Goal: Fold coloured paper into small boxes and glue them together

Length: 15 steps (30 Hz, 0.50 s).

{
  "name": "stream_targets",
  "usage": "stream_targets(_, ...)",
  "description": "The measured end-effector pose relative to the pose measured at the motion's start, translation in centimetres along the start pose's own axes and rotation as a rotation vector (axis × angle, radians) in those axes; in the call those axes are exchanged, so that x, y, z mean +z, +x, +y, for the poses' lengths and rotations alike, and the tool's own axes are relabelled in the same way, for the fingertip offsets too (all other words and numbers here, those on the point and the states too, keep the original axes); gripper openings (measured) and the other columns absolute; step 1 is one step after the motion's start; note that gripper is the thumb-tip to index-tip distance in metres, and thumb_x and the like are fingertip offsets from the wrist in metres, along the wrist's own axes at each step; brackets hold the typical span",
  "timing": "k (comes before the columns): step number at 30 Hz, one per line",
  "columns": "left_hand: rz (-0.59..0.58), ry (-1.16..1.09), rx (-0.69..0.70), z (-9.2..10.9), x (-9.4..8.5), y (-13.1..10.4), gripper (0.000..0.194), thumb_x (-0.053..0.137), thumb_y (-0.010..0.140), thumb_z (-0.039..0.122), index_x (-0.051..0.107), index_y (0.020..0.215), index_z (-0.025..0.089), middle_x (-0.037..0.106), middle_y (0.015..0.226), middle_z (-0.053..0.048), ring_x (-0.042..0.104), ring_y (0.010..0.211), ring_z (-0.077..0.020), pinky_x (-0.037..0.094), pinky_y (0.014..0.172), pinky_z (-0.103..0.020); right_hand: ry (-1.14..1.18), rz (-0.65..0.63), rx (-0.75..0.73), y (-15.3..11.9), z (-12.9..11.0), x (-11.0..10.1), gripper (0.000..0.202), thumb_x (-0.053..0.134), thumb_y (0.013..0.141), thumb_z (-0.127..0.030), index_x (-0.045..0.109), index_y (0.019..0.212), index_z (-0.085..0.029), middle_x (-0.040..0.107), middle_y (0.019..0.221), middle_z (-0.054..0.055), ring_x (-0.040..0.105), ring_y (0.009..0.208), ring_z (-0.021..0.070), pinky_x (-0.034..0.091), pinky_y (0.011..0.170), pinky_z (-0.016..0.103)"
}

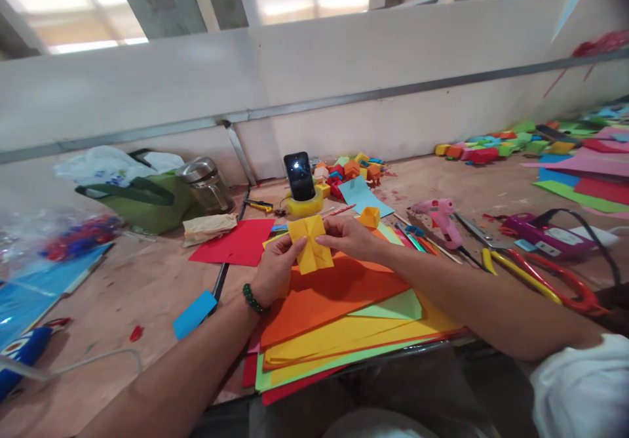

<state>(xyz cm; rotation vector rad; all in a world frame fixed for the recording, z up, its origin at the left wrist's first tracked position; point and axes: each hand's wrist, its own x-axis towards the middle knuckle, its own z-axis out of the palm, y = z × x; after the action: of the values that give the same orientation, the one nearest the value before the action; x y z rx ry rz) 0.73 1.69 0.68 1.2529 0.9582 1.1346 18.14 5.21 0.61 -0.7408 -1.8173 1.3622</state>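
A small piece of yellow folded paper point(314, 254) with crease lines is held up between both hands. My left hand point(278, 264) grips its left side, thumb on the front face. On the other side, my right hand point(350, 236) pinches its right edge. Below them lies a stack of coloured sheets, with an orange sheet point(339, 294) on top and yellow sheets point(354, 343), green and red ones under it. Just beyond my right hand sits a small yellow folded paper box point(369, 217).
A phone point(299, 176) leans in a yellow tape roll point(301, 206) before a heap of small paper boxes point(351, 170). Rightward lie a pink glue gun point(442, 221), scissors point(555, 280) and a purple device point(550, 235). Leftward are red paper point(236, 242), a jar point(209, 185) and a green bag point(147, 205).
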Motion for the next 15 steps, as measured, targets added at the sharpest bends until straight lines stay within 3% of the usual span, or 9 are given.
stream_targets(2, 0.02, -0.007, 0.029, -0.2, 0.0, 0.2, 0.059, 0.082, 0.055, 0.049, 0.063, 0.1, 0.015, 0.071, 0.078, -0.003, 0.067, 0.073, -0.0202, 0.052, 0.065, -0.029, -0.022, 0.051, -0.02, 0.0, 0.2, 0.1, 0.031, 0.064, 0.072, -0.043, 0.051, 0.086, -0.018, 0.056, 0.067, -0.003, 0.053, 0.058, 0.011, 0.046, 0.053, 0.024)
stream_targets(5, 0.109, 0.002, 0.105, -0.5, -0.2, 0.4, 0.069, 0.083, 0.054, 0.042, 0.052, 0.111, 0.018, 0.068, 0.077, 0.001, 0.065, 0.07, -0.016, 0.052, 0.065, -0.027, -0.236, 0.167, -0.13, -0.3, 0.2, 0.2, 0.023, 0.059, 0.075, -0.032, 0.053, 0.091, -0.017, 0.046, 0.053, -0.008, 0.042, 0.048, 0.0085, 0.034, 0.047, 0.02)
stream_targets(8, 0.151, 0.024, 0.13, -0.7, -0.5, 0.5, 0.065, 0.08, 0.059, 0.041, 0.049, 0.112, 0.018, 0.063, 0.07, 0.004, 0.063, 0.065, -0.013, 0.05, 0.063, -0.024, -0.385, 0.209, -0.195, -0.7, -0.2, 0.4, 0.024, 0.056, 0.076, -0.023, 0.054, 0.099, -0.016, 0.04, 0.049, -0.01, 0.035, 0.045, 0.0072, 0.027, 0.046, 0.02)
stream_targets(11, 0.137, 0.025, 0.136, -0.8, -0.6, 0.6, 0.056, 0.075, 0.065, 0.039, 0.05, 0.11, 0.017, 0.06, 0.069, 0.005, 0.061, 0.065, -0.0116, 0.049, 0.063, -0.023, -0.289, 0.143, -0.158, -0.7, -0.5, 0.6, 0.026, 0.054, 0.072, -0.019, 0.051, 0.098, -0.017, 0.053, 0.06, -0.006, 0.048, 0.052, 0.009, 0.032, 0.049, 0.02)
stream_targets(15, 0.1, 0.099, 0.188, -1.1, -0.8, 0.6, 0.058, 0.064, 0.076, 0.037, 0.044, 0.126, 0.018, 0.064, 0.082, 0.0, 0.063, 0.073, -0.0135, 0.051, 0.068, -0.026, -0.092, 0.073, -0.099, -0.2, -0.1, 0.5, 0.026, 0.055, 0.07, -0.022, 0.048, 0.095, -0.018, 0.062, 0.076, 0.0, 0.061, 0.067, 0.0142, 0.045, 0.056, 0.022)
